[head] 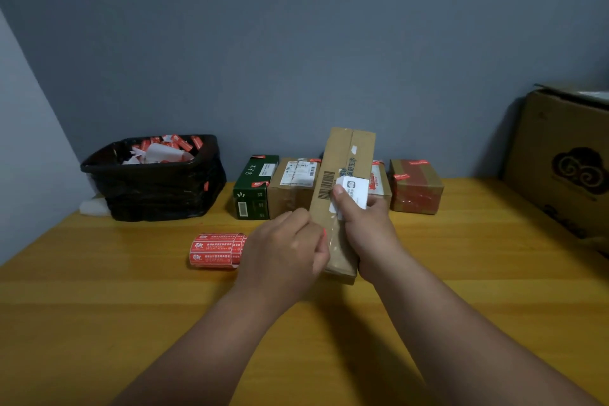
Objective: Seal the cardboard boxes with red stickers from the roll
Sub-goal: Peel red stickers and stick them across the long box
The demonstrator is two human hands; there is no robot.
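A long brown cardboard box (346,161) stands tilted on its near end in the middle of the wooden table (131,290). My right hand (365,224) grips its right side and also pinches a white backing paper (357,191). My left hand (286,247) presses its fingers against the box's left edge, where a sliver of red sticker (324,233) shows. The roll of red stickers (216,250) lies on the table just left of my left hand.
Along the wall stand a green box (253,188), a brown box with labels (295,184) and a box with red tape (417,186), all bearing red stickers. A black bin (155,181) with sticker scraps sits back left. A large carton (563,158) stands at the right.
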